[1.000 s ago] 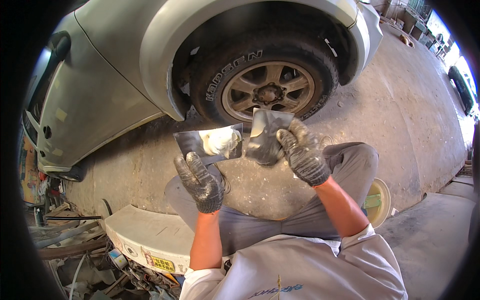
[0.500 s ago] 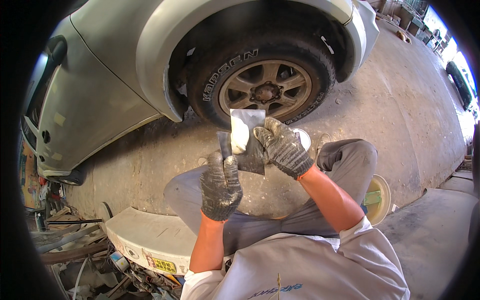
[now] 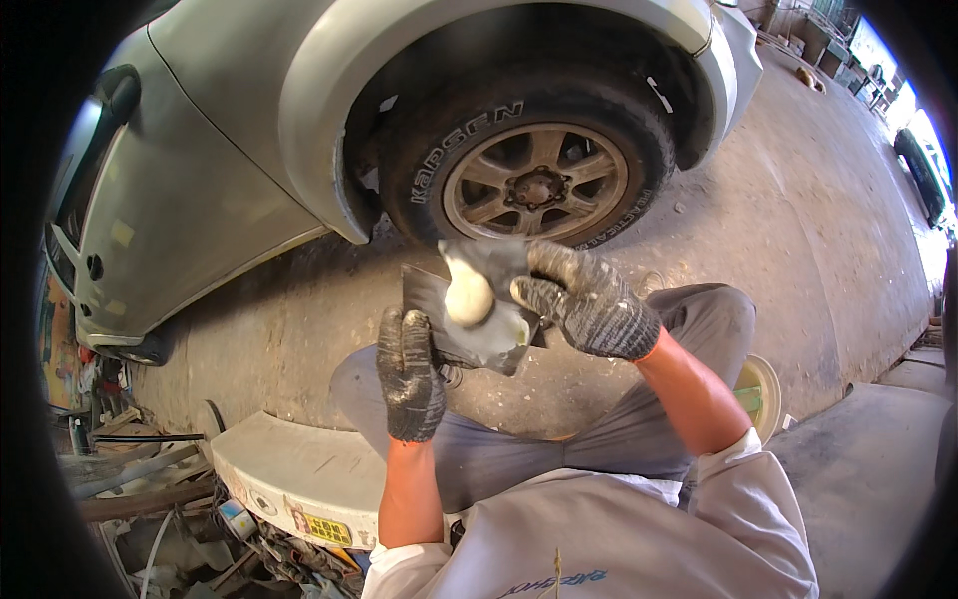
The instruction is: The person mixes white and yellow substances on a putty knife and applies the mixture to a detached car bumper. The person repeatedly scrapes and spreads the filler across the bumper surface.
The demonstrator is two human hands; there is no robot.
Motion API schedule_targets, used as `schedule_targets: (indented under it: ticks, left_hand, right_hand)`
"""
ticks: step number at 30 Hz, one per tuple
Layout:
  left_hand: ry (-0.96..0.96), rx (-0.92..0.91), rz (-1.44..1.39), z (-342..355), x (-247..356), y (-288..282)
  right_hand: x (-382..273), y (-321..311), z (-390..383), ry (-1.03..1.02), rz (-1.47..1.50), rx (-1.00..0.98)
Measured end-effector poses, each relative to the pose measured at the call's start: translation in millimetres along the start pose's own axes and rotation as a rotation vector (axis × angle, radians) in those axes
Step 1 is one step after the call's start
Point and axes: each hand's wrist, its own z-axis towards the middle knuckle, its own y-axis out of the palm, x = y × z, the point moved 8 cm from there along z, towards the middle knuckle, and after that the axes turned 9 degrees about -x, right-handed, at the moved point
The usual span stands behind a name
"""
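Note:
My left hand (image 3: 409, 374), in a dark grey knit glove, grips a dark flat putty board (image 3: 424, 298) by its near left edge. A rounded lump of cream-coloured putty (image 3: 468, 299) sits on it, with a paler smear (image 3: 504, 339) toward the right corner. My right hand (image 3: 594, 299), gloved alike, is closed on a thin grey putty spreader (image 3: 507, 256), pinched between thumb and fingers. The spreader lies at the far side of the lump, and its edge touches or overlaps the board; exactly where they meet is blurred. Both hands are above my parted knees.
Ahead stands a car with a dull grey-white body (image 3: 220, 130) and a dusty wheel (image 3: 539, 188). To my right is a pale round tub (image 3: 766, 394) with something green in it. A white bumper-like panel (image 3: 309, 469) and scrap pieces (image 3: 140, 489) lie at my left.
The spreader in my right hand has tilted and swung, and my left hand has shifted slightly left with the board. The putty, elongated before, is now a rounder lump lower down.

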Motion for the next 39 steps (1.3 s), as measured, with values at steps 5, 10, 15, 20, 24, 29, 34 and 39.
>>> schedule_targets:
  ticks: [5, 10, 15, 20, 24, 29, 34, 39]
  left_hand:
    - [-0.099, 0.116, 0.046, -2, -12, -15]
    - [0.496, 0.111, 1.204, -13, 29, 30]
    - [0.536, 0.203, 1.174, -13, 24, 37]
    - [0.634, 0.220, 1.353, -20, 30, 50]
    - [0.347, 0.156, 0.954, -10, 20, 31]
    - [0.552, 0.138, 1.238, -14, 25, 41]
    - [0.376, 0.076, 0.790, 3, 14, 18]
    - [0.368, 0.106, 0.436, 7, 29, 12]
  right_hand:
    - [-18, 1, -12, -0.074, -0.722, -0.197]
    - [-49, 11, -23, -0.419, -0.802, 0.072]
    - [-41, 27, -21, -0.347, -0.766, 0.038]
    - [-37, 31, -23, -0.381, -0.861, 0.038]
    - [-31, 16, -21, -0.330, -0.633, 0.207]
    - [-35, 36, -20, -0.314, -0.773, 0.046]
    - [-40, 1, -20, -0.403, -0.576, 0.183]
    - [-20, -5, -9, -0.289, -0.410, -0.040]
